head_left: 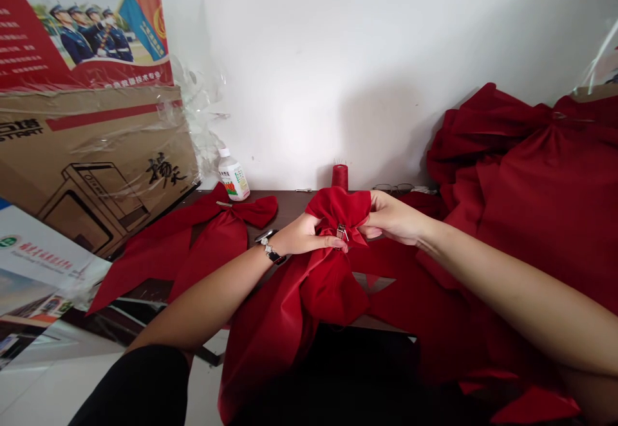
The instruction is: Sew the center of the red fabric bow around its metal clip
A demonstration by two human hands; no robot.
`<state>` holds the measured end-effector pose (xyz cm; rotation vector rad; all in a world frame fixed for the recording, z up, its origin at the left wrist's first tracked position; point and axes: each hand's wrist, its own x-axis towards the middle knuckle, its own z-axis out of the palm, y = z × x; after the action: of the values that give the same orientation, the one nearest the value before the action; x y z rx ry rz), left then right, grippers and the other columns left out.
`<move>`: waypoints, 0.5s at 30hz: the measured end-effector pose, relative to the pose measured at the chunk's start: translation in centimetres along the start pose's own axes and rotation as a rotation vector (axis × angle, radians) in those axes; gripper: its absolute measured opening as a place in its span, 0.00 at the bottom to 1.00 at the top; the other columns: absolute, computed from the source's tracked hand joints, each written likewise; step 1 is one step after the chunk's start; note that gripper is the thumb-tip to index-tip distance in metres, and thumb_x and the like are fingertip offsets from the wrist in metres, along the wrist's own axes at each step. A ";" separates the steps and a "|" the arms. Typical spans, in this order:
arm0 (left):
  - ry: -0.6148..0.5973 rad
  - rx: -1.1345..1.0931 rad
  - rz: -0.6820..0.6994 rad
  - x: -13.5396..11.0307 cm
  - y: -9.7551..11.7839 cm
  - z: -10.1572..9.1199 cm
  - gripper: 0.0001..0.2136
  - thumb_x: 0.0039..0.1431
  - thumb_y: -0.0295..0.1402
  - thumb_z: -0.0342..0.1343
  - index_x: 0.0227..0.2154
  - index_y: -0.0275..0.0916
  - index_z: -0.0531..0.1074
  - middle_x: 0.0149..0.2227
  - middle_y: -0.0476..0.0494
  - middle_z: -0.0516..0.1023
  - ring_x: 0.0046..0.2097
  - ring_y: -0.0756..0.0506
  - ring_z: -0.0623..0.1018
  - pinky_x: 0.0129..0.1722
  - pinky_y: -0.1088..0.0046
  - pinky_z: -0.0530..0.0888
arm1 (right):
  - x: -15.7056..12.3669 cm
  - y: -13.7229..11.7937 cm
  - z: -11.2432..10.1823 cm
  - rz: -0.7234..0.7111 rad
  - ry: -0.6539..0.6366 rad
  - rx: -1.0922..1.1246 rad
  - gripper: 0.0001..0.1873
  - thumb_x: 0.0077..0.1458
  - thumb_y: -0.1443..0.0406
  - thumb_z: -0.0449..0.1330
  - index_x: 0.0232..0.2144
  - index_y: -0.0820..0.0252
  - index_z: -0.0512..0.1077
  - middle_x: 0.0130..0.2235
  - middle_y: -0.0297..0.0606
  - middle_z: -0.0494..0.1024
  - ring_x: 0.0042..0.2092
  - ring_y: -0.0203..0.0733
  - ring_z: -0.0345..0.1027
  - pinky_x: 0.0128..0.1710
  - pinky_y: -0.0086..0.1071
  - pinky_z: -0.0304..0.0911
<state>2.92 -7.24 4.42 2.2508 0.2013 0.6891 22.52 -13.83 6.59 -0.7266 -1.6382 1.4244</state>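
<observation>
Between my two hands is a red fabric bow (338,291), its long tails hanging down over the front edge of the table. My left hand (309,236) grips the gathered middle, the thumb lying beside a small metal clip (341,231) at the bow's centre. From the other side my right hand (389,219) pinches the fabric near its upper loop. Another red bow (226,223) with a metal clip lies to the left of my hands. Behind the held bow stands a spool of red thread (340,176) with several needles stuck in its top.
A large pile of red bows (541,188) covers the right side. At the back stand a small white bottle (233,175) and a pair of glasses (393,188). A cardboard box (120,130) rises at the left, below a poster (91,27). The white wall (299,59) bounds the table.
</observation>
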 end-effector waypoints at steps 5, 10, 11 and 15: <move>0.016 0.014 -0.021 0.0 -0.2 0.2 0.17 0.51 0.41 0.62 0.38 0.35 0.68 0.39 0.41 0.79 0.44 0.44 0.77 0.49 0.68 0.70 | 0.0 0.0 0.0 0.024 -0.071 -0.014 0.12 0.50 0.67 0.63 0.21 0.65 0.64 0.17 0.25 0.59 0.19 0.23 0.43 0.19 0.22 0.40; 0.025 -0.033 -0.048 0.1 -0.3 0.1 0.18 0.52 0.44 0.60 0.36 0.34 0.68 0.37 0.41 0.79 0.41 0.45 0.77 0.46 0.70 0.71 | 0.0 0.1 1.3 -0.073 0.099 -0.029 0.13 0.50 0.67 0.62 0.21 0.63 0.61 0.17 0.24 0.57 0.19 0.23 0.43 0.19 0.22 0.41; 0.033 -0.050 -0.057 0.1 -0.3 0.2 0.18 0.52 0.45 0.60 0.36 0.34 0.68 0.36 0.41 0.79 0.40 0.46 0.78 0.45 0.71 0.71 | 0.0 0.0 1.6 -0.104 0.155 -0.012 0.13 0.50 0.68 0.62 0.21 0.63 0.61 0.17 0.23 0.56 0.19 0.23 0.43 0.19 0.22 0.40; 0.086 -0.176 -0.093 0.2 -0.5 0.8 0.19 0.53 0.45 0.60 0.36 0.34 0.67 0.35 0.41 0.80 0.39 0.46 0.79 0.43 0.71 0.72 | -0.2 -1.1 1.9 -0.077 0.266 -0.020 0.10 0.51 0.67 0.60 0.23 0.62 0.62 0.15 0.23 0.56 0.16 0.23 0.44 0.16 0.21 0.41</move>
<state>3.51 -7.37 3.72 2.0336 0.2747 0.7265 21.11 -15.18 7.56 -0.8186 -1.4589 1.2026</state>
